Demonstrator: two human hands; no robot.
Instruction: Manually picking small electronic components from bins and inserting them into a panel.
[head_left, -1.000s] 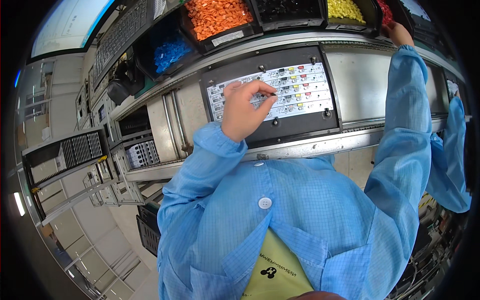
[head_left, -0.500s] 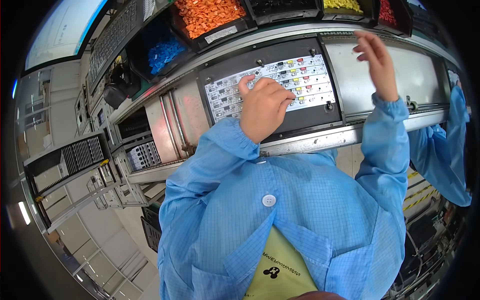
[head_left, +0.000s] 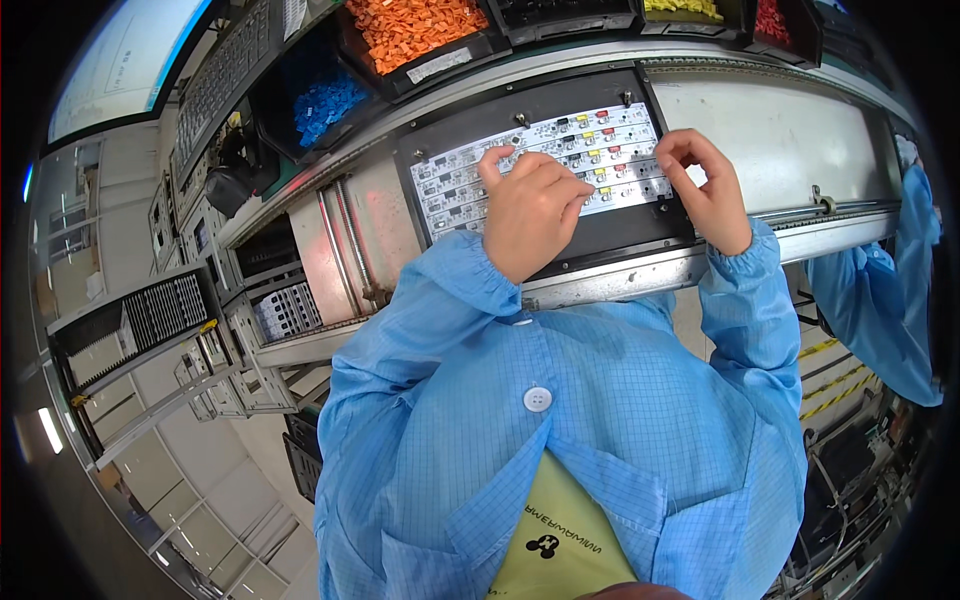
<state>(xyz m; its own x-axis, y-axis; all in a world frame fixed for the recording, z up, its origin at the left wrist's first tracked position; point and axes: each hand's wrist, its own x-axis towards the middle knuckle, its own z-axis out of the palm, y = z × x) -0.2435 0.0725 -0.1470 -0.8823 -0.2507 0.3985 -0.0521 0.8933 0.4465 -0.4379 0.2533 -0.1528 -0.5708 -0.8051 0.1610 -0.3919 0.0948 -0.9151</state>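
Black frame [head_left: 620, 235]: one, set on metal rails [head_left: 640, 280].
Circuit boards [head_left: 635, 190]: white, rowed inside the frame, bearing black, yellow and red pieces [head_left: 602, 114].
Left hand [head_left: 535, 215]: over the frame, thumb and forefinger together; contents cannot be told.
Right hand [head_left: 705, 190]: at frame's right edge, fingers curled; grip cannot be told.
Orange parts [head_left: 418, 35]: binned beyond frame.

The left hand [head_left: 535, 212] bends over white circuit boards [head_left: 636, 140] in a black frame [head_left: 620, 235]; the right hand [head_left: 708, 190] curls at the boards' right end; beyond lie blue parts [head_left: 325, 110], orange parts [head_left: 415, 35], yellow parts [head_left: 683, 9] and red parts [head_left: 771, 22]
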